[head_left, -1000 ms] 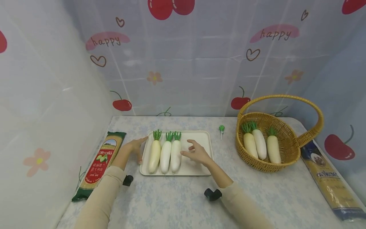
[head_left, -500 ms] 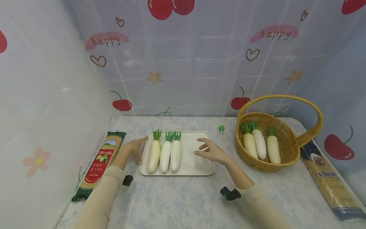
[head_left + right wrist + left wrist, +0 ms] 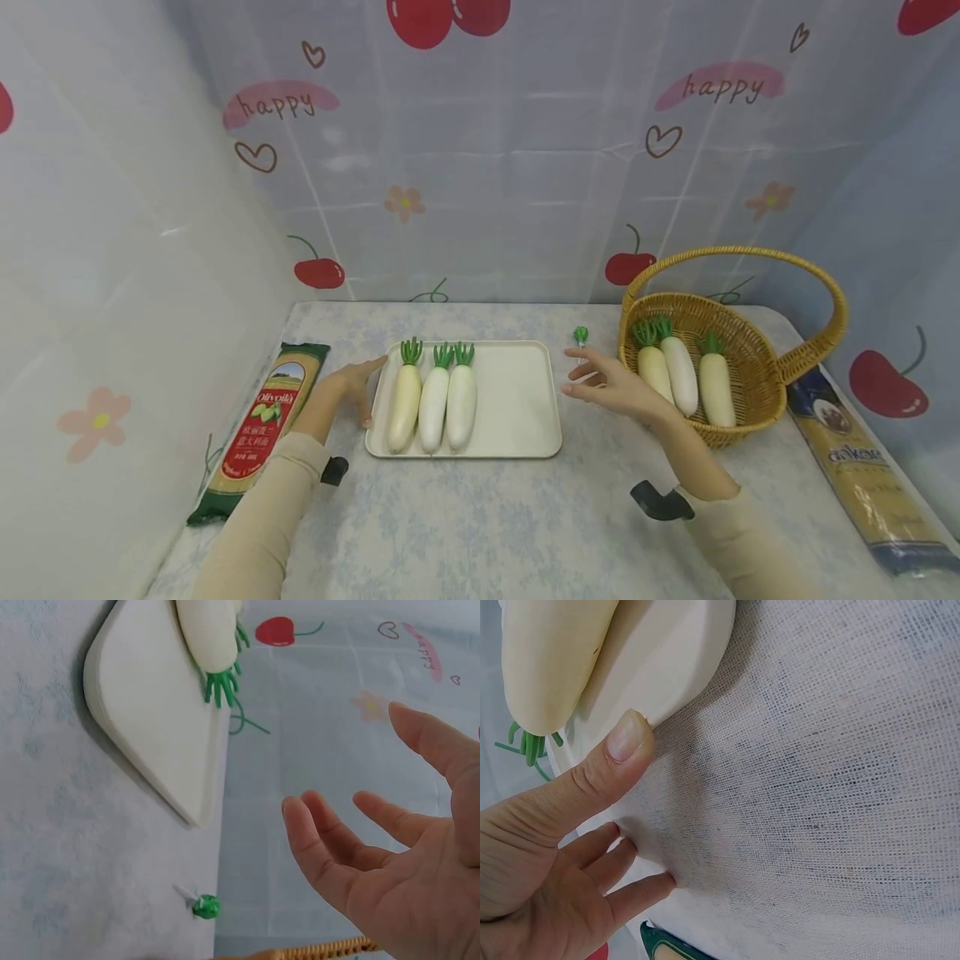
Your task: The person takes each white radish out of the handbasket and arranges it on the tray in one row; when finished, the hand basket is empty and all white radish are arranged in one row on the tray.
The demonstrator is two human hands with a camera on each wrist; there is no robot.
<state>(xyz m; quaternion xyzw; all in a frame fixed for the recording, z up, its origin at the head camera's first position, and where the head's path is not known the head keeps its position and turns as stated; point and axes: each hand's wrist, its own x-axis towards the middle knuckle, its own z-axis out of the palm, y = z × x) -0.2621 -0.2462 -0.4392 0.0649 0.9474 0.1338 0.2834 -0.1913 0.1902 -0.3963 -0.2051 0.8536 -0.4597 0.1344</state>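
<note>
Three white radishes with green tops, the middle radish [image 3: 434, 410] among them, lie side by side on the left half of a white tray [image 3: 519, 400]. My left hand [image 3: 349, 390] is at the tray's left edge, its thumb by the rim in the left wrist view and its fingers spread on the cloth. Between the tray and a wicker basket [image 3: 757, 400], my right hand [image 3: 618, 387] hovers with loosely bent fingers and nothing in them. Inside the basket lie three more radishes, the rightmost radish [image 3: 717, 390] apart from the other two.
A green lollipop [image 3: 581, 335] lies behind my right hand. To the left is a red and green spaghetti packet [image 3: 262, 433]. Another pasta packet [image 3: 862, 475] lies at the right, partly behind the basket. A printed curtain [image 3: 480, 167] hangs behind the table.
My right hand has moved rightward from above the tray, beside the radishes, to the space before the basket. The left hand and the radishes have stayed put.
</note>
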